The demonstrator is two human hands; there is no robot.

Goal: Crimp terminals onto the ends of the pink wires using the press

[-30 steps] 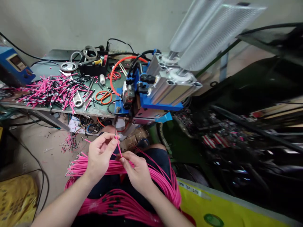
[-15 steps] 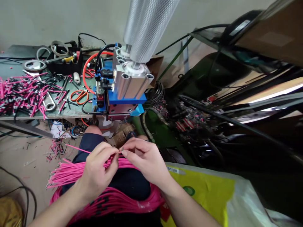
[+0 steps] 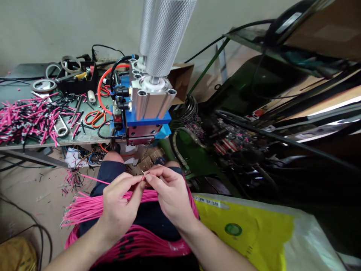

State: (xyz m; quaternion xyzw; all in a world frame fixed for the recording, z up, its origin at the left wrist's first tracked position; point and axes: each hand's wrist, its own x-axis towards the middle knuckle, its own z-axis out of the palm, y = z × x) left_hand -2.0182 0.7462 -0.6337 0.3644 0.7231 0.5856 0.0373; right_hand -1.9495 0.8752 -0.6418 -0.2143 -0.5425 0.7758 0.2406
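Note:
My left hand (image 3: 120, 201) is closed in a pinch on a single pink wire (image 3: 94, 179), whose tail sticks out to the left. Against it, my right hand (image 3: 172, 194) pinches at the wire's end, fingertips almost touching the left ones. A thin, pale tip (image 3: 143, 173) pokes up between the fingers; its exact kind is too small to make out. Beneath both hands a bundle of pink wires (image 3: 84, 207) lies across my lap, with metallic-looking ends at the left. Nearer my body curves another part of the bundle (image 3: 149, 236), with black sections along it.
Ahead stands a pneumatic press (image 3: 150, 98) with knurled silver cylinders at the bench edge. The bench (image 3: 25, 73) carries a heap of pink and black wire offcuts (image 3: 31, 118), orange-handled scissors (image 3: 95, 118) and tape rolls. To the right lie a yellow bag (image 3: 254, 226) and dark machinery.
Both hands stay together at the wire's end, with small finger movements. A thin, pale tip now points upward where a small dark piece showed at my right fingertips. The view has shifted slightly.

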